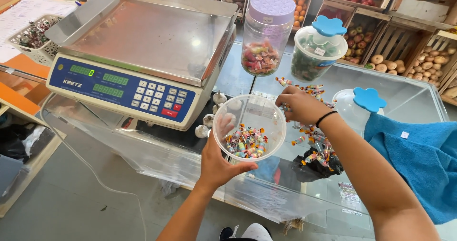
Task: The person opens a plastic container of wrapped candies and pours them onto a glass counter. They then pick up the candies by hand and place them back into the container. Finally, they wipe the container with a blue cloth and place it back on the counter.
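Observation:
My left hand (216,162) holds a clear plastic tub (249,127) from below, near the front of a glass counter (409,98). Several wrapped, striped candies (245,143) lie in its bottom. My right hand (301,104) is just right of the tub's rim, fingers pinched over loose wrapped candies (312,148) scattered on the glass. Whether it grips any candy I cannot tell. A black band sits on that wrist.
A steel-topped digital scale (143,46) stands at the left. Behind are a lilac-lidded jar (266,34) of sweets and a blue-lidded tub (318,50). Another blue-lidded tub (357,108) and a blue towel (419,155) lie right. Garlic bulbs (209,119) and fruit crates (423,55) are nearby.

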